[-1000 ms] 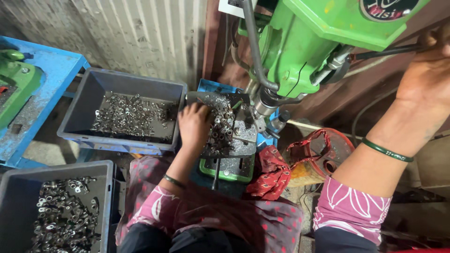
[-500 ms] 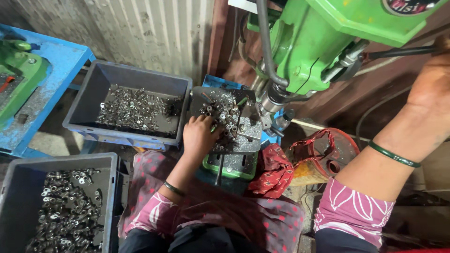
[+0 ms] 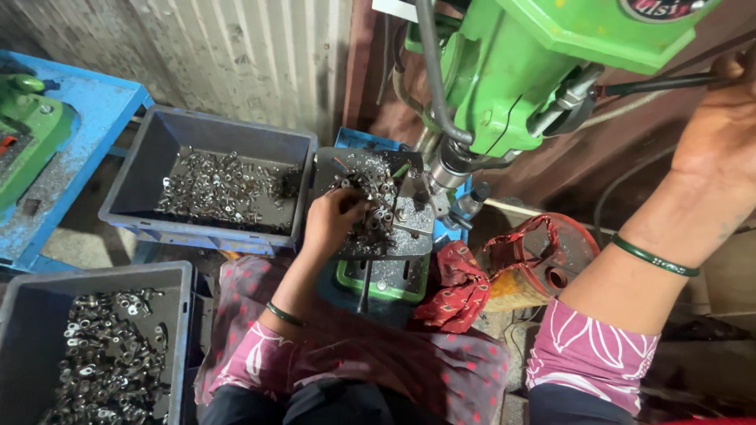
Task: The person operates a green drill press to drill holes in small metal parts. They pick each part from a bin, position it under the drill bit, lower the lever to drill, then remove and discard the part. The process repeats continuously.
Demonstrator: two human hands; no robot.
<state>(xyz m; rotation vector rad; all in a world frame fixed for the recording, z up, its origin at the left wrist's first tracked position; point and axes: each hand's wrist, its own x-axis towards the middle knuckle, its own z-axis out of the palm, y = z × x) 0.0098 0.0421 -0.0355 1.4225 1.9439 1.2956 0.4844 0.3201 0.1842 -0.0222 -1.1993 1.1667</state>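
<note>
My left hand (image 3: 331, 220) rests on the drill table (image 3: 409, 236), fingers curled around small metal parts (image 3: 376, 206) piled there; whether it grips one is unclear. Just right of it the spindle (image 3: 441, 177) of the green drill press (image 3: 543, 55) hangs over the table. My right hand (image 3: 720, 130) is raised at the upper right, closed on the black feed lever (image 3: 654, 83) of the press. Both wrists wear green bangles and pink patterned sleeves.
A grey bin (image 3: 213, 185) of metal parts stands left of the table; a second bin (image 3: 94, 354) of similar parts sits at lower left. A blue bench with a green machine (image 3: 31, 134) is at far left. Red cloth (image 3: 457, 287) and a red-rimmed container (image 3: 551, 252) lie to the right.
My left hand has slid down from the far side of the parts pile to its near edge. The view has shifted slightly; my right hand stays on the lever.
</note>
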